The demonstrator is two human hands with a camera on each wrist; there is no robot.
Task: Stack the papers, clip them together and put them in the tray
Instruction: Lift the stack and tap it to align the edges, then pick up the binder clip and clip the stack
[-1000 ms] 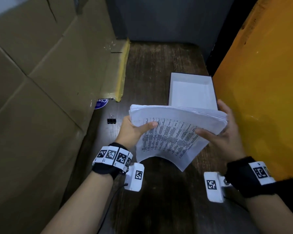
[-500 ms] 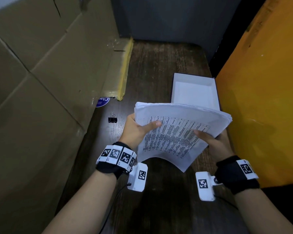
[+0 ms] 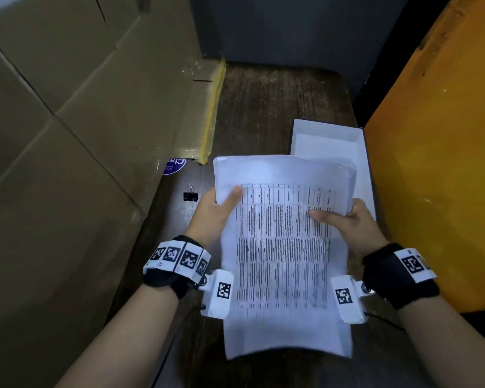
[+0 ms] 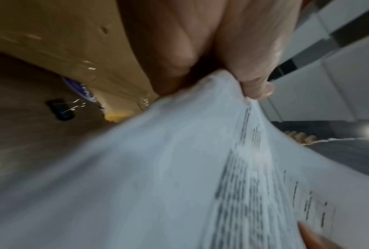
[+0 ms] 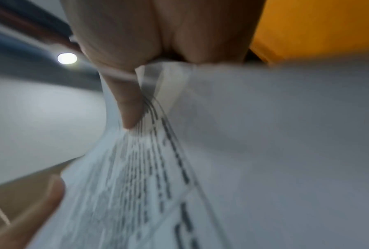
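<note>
A stack of white printed papers [image 3: 283, 247] is held upright above the dark wooden table. My left hand [image 3: 219, 208] grips its left edge, thumb on the printed face. My right hand [image 3: 345, 217] grips the right edge, thumb also on the front. Both wrist views show the papers [image 4: 179, 168] [image 5: 264, 151] pinched between thumb and fingers, blurred. A black binder clip [image 3: 190, 195] lies on the table just left of my left hand. The white tray [image 3: 331, 138] sits behind the papers, by the orange wall, and looks empty.
Cardboard boxes [image 3: 81, 121] wall off the left side, with a blue round sticker [image 3: 174, 165] at their foot. An orange panel [image 3: 437, 163] bounds the right. The dark table [image 3: 277, 102] runs back to a grey wall.
The stack has turned from a tilted, landscape lie to portrait, its long side toward me. Both hands shifted their grip onto the side edges and moved nearer.
</note>
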